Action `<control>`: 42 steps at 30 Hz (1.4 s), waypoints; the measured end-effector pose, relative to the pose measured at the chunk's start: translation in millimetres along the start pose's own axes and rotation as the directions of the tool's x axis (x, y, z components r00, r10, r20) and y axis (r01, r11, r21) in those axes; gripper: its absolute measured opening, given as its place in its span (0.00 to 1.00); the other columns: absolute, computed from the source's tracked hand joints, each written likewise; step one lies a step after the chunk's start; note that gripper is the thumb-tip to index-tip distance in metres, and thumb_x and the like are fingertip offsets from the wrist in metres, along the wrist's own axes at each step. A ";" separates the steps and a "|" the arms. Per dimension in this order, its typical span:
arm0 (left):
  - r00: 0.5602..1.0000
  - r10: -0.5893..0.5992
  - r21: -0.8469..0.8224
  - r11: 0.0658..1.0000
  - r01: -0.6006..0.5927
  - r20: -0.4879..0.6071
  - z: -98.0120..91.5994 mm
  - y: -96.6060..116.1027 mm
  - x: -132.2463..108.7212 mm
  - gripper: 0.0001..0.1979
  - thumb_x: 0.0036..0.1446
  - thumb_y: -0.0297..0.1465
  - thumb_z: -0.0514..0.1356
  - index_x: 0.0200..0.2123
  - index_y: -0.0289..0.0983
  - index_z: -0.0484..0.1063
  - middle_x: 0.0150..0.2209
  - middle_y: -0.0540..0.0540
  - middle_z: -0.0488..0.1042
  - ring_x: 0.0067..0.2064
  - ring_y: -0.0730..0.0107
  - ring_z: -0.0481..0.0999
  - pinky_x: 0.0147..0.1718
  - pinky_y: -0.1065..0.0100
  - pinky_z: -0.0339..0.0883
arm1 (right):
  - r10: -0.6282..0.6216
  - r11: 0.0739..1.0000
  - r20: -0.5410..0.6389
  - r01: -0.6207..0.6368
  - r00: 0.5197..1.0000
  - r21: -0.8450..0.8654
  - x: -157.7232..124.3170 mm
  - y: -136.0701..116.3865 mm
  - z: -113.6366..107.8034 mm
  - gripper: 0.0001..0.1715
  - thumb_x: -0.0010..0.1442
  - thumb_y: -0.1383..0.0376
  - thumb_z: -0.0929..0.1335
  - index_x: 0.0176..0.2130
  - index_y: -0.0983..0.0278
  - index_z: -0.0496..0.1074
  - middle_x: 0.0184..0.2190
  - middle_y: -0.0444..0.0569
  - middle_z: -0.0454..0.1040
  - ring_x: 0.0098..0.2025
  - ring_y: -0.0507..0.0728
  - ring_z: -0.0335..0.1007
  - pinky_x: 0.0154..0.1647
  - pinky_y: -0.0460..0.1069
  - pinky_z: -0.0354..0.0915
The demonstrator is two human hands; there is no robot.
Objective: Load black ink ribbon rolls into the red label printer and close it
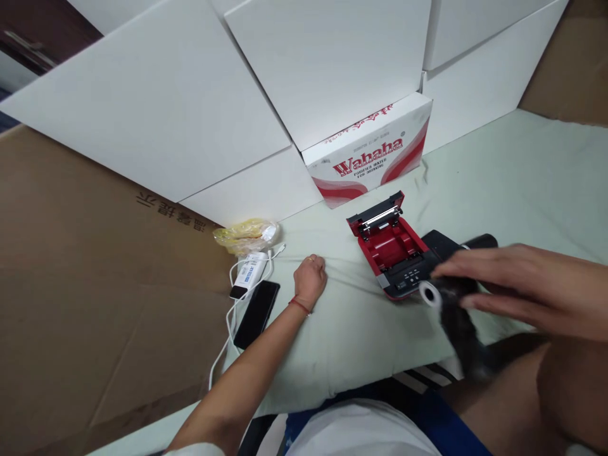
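Note:
An open portable receipt printer (389,247) with a red interior and black keypad front sits on a pale green cloth (503,177), its lid raised. My right hand (517,285) is over the printer's front right corner, fingers across a dark roll with a white core (441,301). A black strip hangs from the roll, blurred by motion. Behind the hand lies a black cylindrical object (477,242), partly hidden. My left hand (310,280) rests curled on the cloth, holding nothing, left of the printer and nearest a black smartphone (256,315).
A white power bank (249,273) with white cables and a yellow plastic bag (247,236) lie at the cloth's left edge. A Wahaha carton (368,155) stands behind the printer. White panels (156,107) rise behind, and brown cardboard (104,272) lies to the left.

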State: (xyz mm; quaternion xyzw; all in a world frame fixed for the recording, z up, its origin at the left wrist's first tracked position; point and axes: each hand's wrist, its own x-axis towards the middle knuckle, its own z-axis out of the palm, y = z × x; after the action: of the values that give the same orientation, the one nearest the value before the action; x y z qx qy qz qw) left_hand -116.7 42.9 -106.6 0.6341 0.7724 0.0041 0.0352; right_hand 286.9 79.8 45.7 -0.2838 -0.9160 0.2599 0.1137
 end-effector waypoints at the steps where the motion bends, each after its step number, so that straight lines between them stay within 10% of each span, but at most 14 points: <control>1: 1.000 -0.002 -0.002 1.000 0.002 -0.001 0.1 0.1 -0.2 0.13 0.62 0.20 0.52 0.35 0.39 0.75 0.40 0.42 0.75 0.46 0.60 0.73 0.40 0.63 0.60 | -0.008 0.998 0.040 0.005 0.999 0.060 18.9 -1.4 1.7 0.28 0.74 0.46 0.59 0.59 0.50 0.78 0.51 0.49 0.82 0.46 0.57 0.80 0.46 0.50 0.74; 8: 0.999 -0.021 0.002 1.000 0.021 0.028 -4.1 3.6 -0.3 0.14 0.62 0.20 0.52 0.35 0.40 0.75 0.40 0.43 0.75 0.46 0.60 0.73 0.39 0.64 0.60 | 0.446 0.815 0.003 -0.405 0.895 -0.413 94.2 -13.3 40.6 0.24 0.68 0.62 0.64 0.59 0.48 0.76 0.46 0.50 0.79 0.37 0.61 0.77 0.31 0.52 0.60; 17: 1.000 -0.024 0.006 1.000 0.023 0.013 -3.1 3.1 -0.4 0.13 0.63 0.20 0.52 0.34 0.40 0.74 0.40 0.43 0.76 0.46 0.60 0.73 0.37 0.63 0.59 | 0.522 0.782 0.027 -0.466 0.853 -0.413 128.1 -18.2 51.8 0.23 0.68 0.65 0.62 0.59 0.60 0.75 0.38 0.60 0.82 0.38 0.64 0.80 0.38 0.53 0.66; 27: 1.000 -0.023 -0.026 0.999 0.023 0.013 -4.1 3.5 -1.3 0.13 0.62 0.20 0.53 0.34 0.41 0.73 0.40 0.43 0.75 0.46 0.59 0.73 0.38 0.63 0.61 | 0.431 0.844 0.119 -0.353 0.895 -0.404 134.1 -1.1 57.6 0.29 0.67 0.69 0.61 0.63 0.56 0.74 0.42 0.57 0.83 0.41 0.66 0.81 0.31 0.52 0.62; 34: 1.000 -0.020 -0.073 0.997 0.020 0.003 -2.6 0.6 -2.2 0.13 0.60 0.19 0.53 0.31 0.40 0.71 0.38 0.43 0.76 0.46 0.60 0.74 0.40 0.63 0.63 | -0.015 0.956 0.030 0.023 0.999 -0.291 75.6 12.2 52.4 0.22 0.70 0.68 0.62 0.50 0.58 0.82 0.47 0.53 0.83 0.48 0.62 0.79 0.42 0.54 0.72; 42: 0.981 -0.035 -0.604 0.792 -0.088 -0.189 -30.3 21.9 11.6 0.13 0.69 0.27 0.49 0.43 0.38 0.75 0.45 0.42 0.77 0.49 0.63 0.76 0.53 0.62 0.69 | -0.181 0.936 -0.034 0.161 0.983 -0.313 22.0 36.3 80.8 0.31 0.59 0.71 0.67 0.60 0.59 0.79 0.62 0.54 0.77 0.59 0.64 0.77 0.62 0.61 0.72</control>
State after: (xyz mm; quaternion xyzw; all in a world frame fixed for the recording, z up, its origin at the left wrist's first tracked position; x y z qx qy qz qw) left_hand -99.2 59.7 -75.8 0.5963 0.7206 0.3136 0.1636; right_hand 256.9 84.8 -40.4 -0.2254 -0.9625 0.0936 0.1185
